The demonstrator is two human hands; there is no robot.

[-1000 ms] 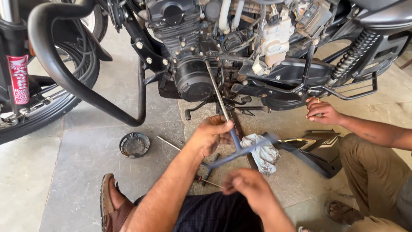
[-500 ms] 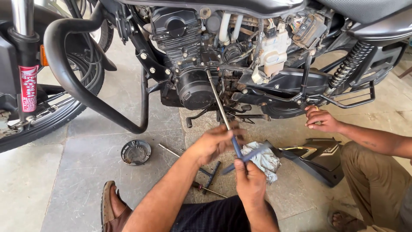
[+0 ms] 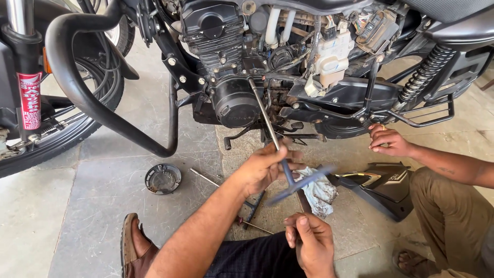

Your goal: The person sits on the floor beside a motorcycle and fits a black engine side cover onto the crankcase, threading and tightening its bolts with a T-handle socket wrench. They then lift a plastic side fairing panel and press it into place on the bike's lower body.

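Gripping the long shaft of a T-handle wrench (image 3: 282,164), the left hand (image 3: 265,167) has its fingers closed around the steel rod a little above the blue cross handle, which is blurred as if it turns. The far end of the wrench sits in the engine side of the motorcycle (image 3: 242,77), just right of the round black engine cover (image 3: 235,105). The right hand (image 3: 311,244) is near the person's knee, below the handle and apart from it; its fingers are curled loosely and I cannot tell if they hold anything small. Behind the handle a dirty rag (image 3: 320,189) lies on the stone floor (image 3: 103,206), and more to the left there are a small round black cap (image 3: 162,178) and a thin metal rod (image 3: 205,177). At the right another person's hand (image 3: 388,141) touches the footrest frame, and a black side panel (image 3: 383,188) lies beside that person's leg. In my judgement the risk is that the socket slips off the bolt, because the wrench stands tilted and only one hand guides it; then the bolt head may be rounded or the knuckles may hit the engine. Small loose parts on the floor may also be kicked away.
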